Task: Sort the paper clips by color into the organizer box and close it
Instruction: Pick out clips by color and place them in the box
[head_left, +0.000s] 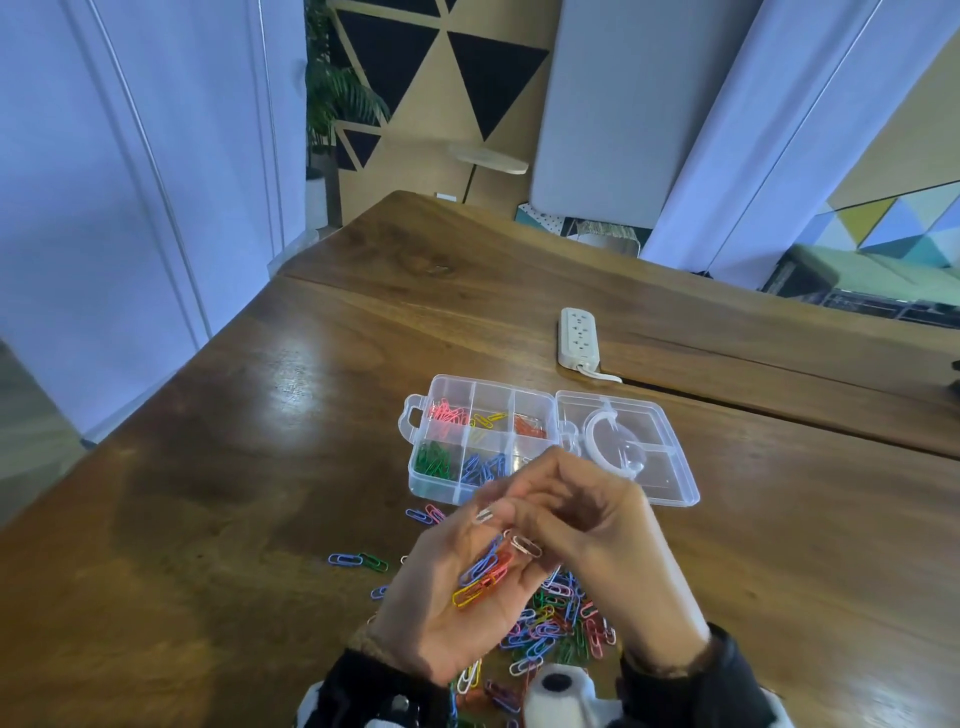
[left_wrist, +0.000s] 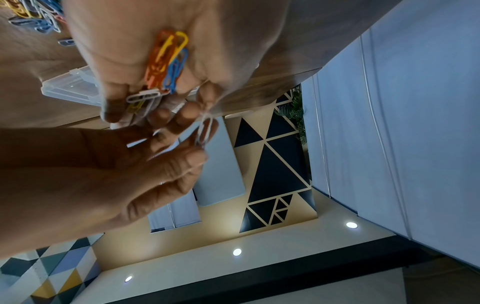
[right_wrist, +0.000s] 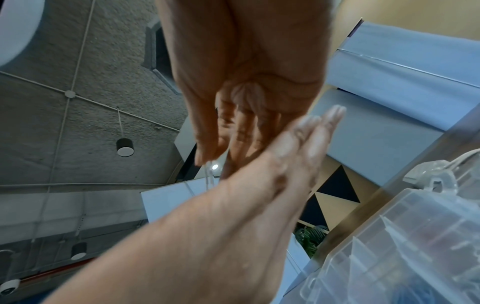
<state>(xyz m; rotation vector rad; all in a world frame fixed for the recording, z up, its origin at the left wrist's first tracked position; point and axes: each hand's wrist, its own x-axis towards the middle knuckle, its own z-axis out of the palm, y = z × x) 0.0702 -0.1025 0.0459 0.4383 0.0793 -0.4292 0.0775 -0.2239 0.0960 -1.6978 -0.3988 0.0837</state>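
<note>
The clear organizer box (head_left: 435, 483) lies open on the wooden table, its lid (head_left: 670, 467) flipped to the right. Pink, yellow, orange, green and blue clips sit in separate compartments. My left hand (head_left: 441, 613) is palm up just in front of the box, carrying blue, orange, yellow and white paper clips (head_left: 483, 574) (left_wrist: 168, 61). My right hand (head_left: 587, 525) hovers over it, thumb and fingers pinching a white clip (left_wrist: 205, 131) (head_left: 484, 514) at the left hand's edge. A loose pile of mixed clips (head_left: 556, 618) lies beneath both hands.
A white power strip (head_left: 577, 335) lies behind the box. Stray clips (head_left: 358, 561) are scattered left of the pile. The box's clear wall (right_wrist: 415, 236) shows close by in the right wrist view. Bare table (head_left: 208, 467) stretches to the left.
</note>
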